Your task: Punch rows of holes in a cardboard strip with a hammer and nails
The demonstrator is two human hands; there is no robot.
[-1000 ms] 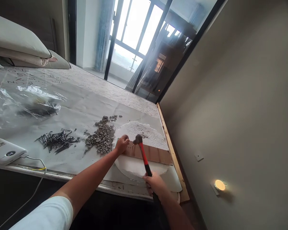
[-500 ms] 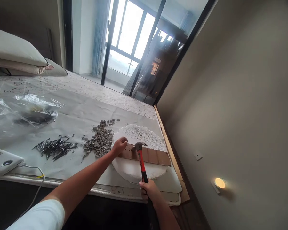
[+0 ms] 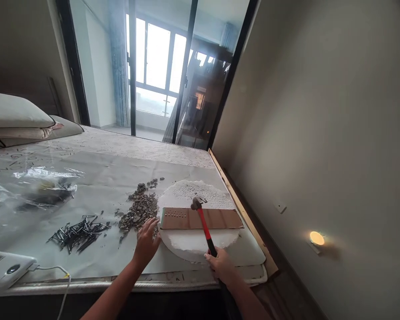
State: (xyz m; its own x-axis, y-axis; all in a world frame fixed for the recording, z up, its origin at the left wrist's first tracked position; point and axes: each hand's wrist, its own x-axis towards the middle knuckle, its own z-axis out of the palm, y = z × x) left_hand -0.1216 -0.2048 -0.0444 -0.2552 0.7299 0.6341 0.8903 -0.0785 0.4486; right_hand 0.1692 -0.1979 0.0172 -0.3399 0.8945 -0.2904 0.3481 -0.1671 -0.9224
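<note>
My right hand (image 3: 222, 266) is wrapped round the black lower handle of a claw hammer (image 3: 204, 222) with a red shaft. The hammer's head hangs over the brown board (image 3: 216, 219); whether it touches cannot be told. Rows of small round dots, like nail heads, mark the board's left end. The board lies across a round white foam slab (image 3: 186, 242) with a crumbly surface. My left hand (image 3: 147, 243) is open, fingers a little apart, between the pile of grey stone chips (image 3: 140, 209) and the board's left end. Nothing shows in it.
A heap of dark nails (image 3: 78, 234) lies to the left on the grey sheet (image 3: 110, 186). Behind it is a clear plastic bag (image 3: 46, 189). A white power bank (image 3: 10, 269) with a cable sits at the front left. A wooden bed rail (image 3: 240, 206) runs along the right, beside the wall.
My left hand has come off the board's left end and moved left and toward me, its fingers opening. The hammer stays over the board in my right hand. The camera view has tilted.
</note>
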